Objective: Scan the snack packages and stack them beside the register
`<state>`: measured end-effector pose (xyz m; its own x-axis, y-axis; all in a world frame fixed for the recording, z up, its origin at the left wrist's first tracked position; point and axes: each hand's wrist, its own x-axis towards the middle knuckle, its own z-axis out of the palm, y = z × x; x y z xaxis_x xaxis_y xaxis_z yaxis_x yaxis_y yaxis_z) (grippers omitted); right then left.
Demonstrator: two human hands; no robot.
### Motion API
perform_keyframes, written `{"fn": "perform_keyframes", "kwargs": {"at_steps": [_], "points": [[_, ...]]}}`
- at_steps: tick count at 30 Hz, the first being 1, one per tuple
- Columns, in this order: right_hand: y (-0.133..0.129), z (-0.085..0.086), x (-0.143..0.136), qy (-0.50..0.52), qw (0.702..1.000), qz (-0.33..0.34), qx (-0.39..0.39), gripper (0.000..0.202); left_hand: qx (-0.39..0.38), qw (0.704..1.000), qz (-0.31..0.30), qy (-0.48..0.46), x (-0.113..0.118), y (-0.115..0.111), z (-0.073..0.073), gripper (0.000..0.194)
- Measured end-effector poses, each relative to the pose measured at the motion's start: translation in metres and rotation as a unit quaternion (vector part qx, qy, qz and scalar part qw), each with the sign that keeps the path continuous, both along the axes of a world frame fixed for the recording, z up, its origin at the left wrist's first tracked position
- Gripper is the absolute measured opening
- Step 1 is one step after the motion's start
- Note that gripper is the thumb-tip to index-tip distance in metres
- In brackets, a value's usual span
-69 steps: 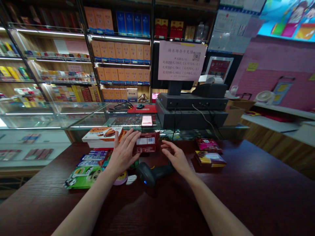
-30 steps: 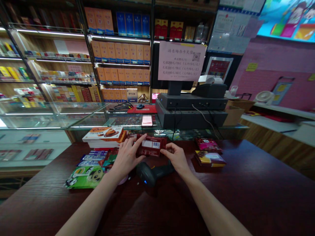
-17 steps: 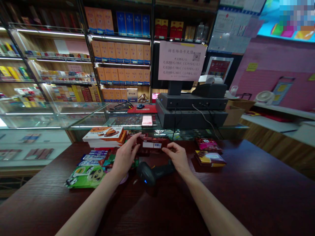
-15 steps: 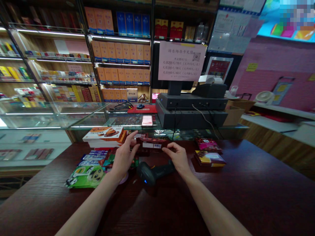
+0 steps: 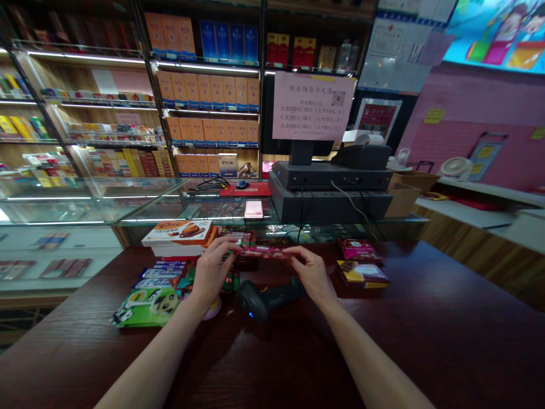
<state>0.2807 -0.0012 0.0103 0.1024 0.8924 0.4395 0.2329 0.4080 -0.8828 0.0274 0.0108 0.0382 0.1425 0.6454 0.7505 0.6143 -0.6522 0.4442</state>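
Observation:
My left hand (image 5: 213,271) and my right hand (image 5: 310,274) pinch the two ends of a thin red chocolate box (image 5: 264,252). It is held above the table, its narrow edge turned towards me. Just below and nearer lies a black handheld barcode scanner (image 5: 257,300) with a blue light lit. Left of my left hand are a green panda snack bag (image 5: 147,305) and several blue-and-white packets (image 5: 159,276). Behind them stands a stack of white-and-orange Dove boxes (image 5: 179,234). Green and red packets are partly hidden by my left hand.
At the right lie a yellow-brown box (image 5: 361,274) and a pink-red packet (image 5: 358,250). Beyond the dark wooden table (image 5: 264,363), a glass counter (image 5: 149,210) carries a till (image 5: 330,193) with a paper sign (image 5: 314,107), cables and a mouse (image 5: 242,184). Stocked shelves stand behind.
The chocolate box has tilted, so its label with a barcode no longer faces me and a pinkish-red edge shows. My left fingers have closed in on its end.

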Motion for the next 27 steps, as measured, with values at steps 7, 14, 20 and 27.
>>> {"fn": "perform_keyframes", "kwargs": {"at_steps": [7,14,20,27], "points": [[-0.006,0.004,0.004,-0.080,0.995,-0.029,0.045,0.021,-0.022,1.000,-0.002,0.015,-0.003,0.001,0.000,0.020],[-0.005,0.007,0.007,-0.105,0.991,-0.039,0.072,0.023,-0.067,0.997,0.006,0.023,-0.003,0.003,-0.003,0.018],[-0.009,0.011,0.009,-0.107,0.993,0.001,0.047,0.028,-0.125,0.991,0.034,0.025,-0.003,0.003,-0.002,0.017],[-0.004,0.006,0.015,-0.197,0.978,0.009,0.062,0.053,-0.112,0.992,0.046,0.026,-0.005,0.005,-0.002,0.017]]}}
